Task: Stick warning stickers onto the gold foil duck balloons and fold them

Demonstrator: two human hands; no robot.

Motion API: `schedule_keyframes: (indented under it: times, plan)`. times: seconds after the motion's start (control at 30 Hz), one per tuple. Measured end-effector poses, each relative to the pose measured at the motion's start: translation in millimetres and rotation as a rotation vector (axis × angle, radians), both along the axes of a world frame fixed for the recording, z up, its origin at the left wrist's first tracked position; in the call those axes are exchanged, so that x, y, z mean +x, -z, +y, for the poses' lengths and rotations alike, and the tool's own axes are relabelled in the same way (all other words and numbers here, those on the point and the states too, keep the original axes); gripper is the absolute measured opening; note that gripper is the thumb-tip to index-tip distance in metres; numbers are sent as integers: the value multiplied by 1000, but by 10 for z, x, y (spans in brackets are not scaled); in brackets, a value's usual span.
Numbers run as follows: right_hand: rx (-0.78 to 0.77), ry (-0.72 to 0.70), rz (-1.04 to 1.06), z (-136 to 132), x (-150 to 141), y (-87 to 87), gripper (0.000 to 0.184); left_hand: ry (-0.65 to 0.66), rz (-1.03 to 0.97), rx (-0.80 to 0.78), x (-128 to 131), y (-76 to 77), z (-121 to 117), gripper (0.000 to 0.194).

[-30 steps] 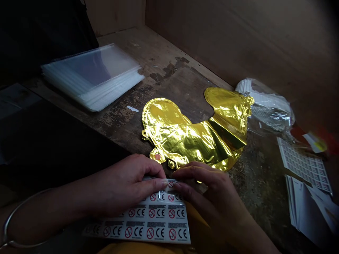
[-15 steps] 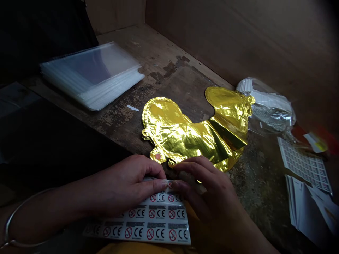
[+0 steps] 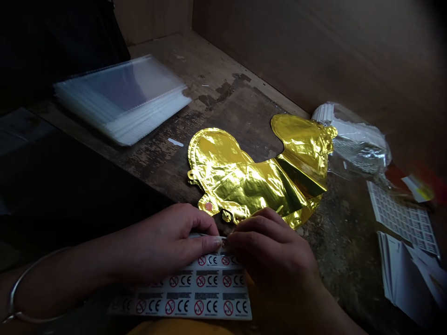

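The right hand [image 3: 279, 249], its fingers apart from the thumb a moment ago, has drawn them together at the top edge of the label sheet [image 3: 213, 288]; both hands now meet there. Whether its hidden fingertips pinch a label cannot be told. The left hand [image 3: 174, 237] pinches the same edge between thumb and bent forefinger. The sheet lies nearest the viewer, just below the crumpled gold foil piece [image 3: 240, 186] on the worn tabletop [image 3: 157, 167]. Repeated labels read "CE" beside a red crossed-circle symbol; their finer print is illegible, and no brand can be read. Far left: stacked clear sleeves [image 3: 122, 102]. Right: a second label sheet [image 3: 403, 216], too small to read, and white papers [image 3: 407, 274].
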State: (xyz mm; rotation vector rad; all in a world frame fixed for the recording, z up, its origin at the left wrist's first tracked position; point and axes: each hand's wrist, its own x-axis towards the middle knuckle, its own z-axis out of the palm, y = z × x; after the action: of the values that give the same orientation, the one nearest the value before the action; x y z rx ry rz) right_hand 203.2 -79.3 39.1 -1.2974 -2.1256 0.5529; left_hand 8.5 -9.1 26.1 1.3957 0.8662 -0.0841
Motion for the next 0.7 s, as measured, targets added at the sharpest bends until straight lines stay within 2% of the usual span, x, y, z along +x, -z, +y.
schedule_keyframes:
  times: [0.1,0.2,0.3,0.43,0.7]
  plan:
    - [70,-64,-44,-21,25,-4,10,-24,10,-72,-11,40,-21,25]
    - [100,43,-46,-21,47,-21,11,-52,-3,-106,-26,79,-39,29]
    - [32,119,-80,-2,56,-33,17,-52,-7,-91,-26,80,-35,31]
    - [-9,49,-87,15,41,-50,8,-37,5,-117,-6,39,-14,28]
    - [153,-115,-219,-9,103,-12,11,-32,-13,-104,8,21,3,29]
